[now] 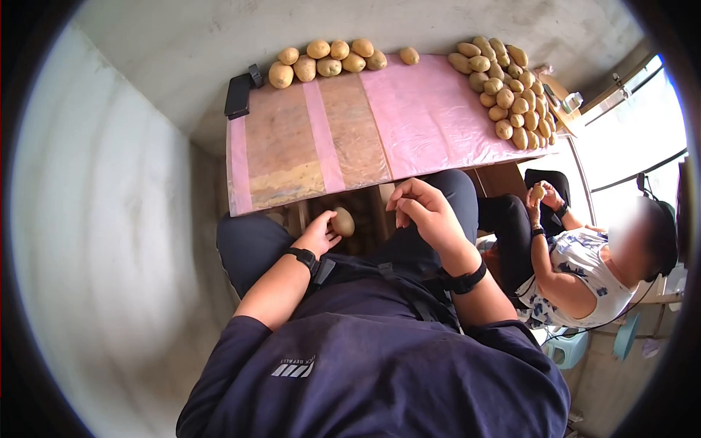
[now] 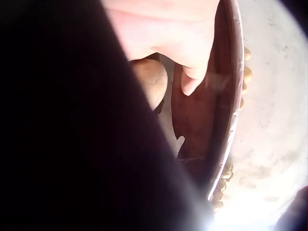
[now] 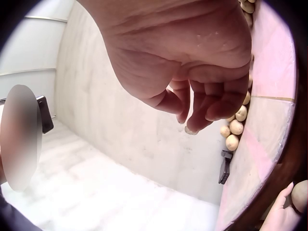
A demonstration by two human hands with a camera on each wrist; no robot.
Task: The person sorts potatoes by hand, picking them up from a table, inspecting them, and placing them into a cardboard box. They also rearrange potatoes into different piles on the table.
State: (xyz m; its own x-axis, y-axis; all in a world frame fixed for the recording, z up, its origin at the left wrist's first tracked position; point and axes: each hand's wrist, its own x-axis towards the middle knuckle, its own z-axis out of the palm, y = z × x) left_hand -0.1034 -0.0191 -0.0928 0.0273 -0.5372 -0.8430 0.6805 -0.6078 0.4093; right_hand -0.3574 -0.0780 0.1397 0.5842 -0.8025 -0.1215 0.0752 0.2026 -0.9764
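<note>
Low between the knees, my left hand (image 1: 319, 235) holds a potato (image 1: 343, 221) below the table's front edge. In the left wrist view, that potato (image 2: 153, 83) shows under the hand (image 2: 168, 29), partly hidden by a dark shape; the thumb points away from it. My right hand (image 1: 431, 219) hovers over the right thigh near the table edge, fingers loosely bent and holding nothing. Seen from the right wrist, this hand (image 3: 192, 67) has bare space beneath its fingertips, and the left hand (image 3: 281, 216) with its potato (image 3: 300, 196) appears at the lower right.
The table (image 1: 285, 139) has a pink and brown plastic-wrapped top. A row of potatoes (image 1: 328, 67) lines its back edge, and a larger pile (image 1: 511, 95) covers the right end. A black box-like object (image 1: 237, 96) lies at the back left. At right, a seated person (image 1: 577, 270) holds a potato (image 1: 539, 191).
</note>
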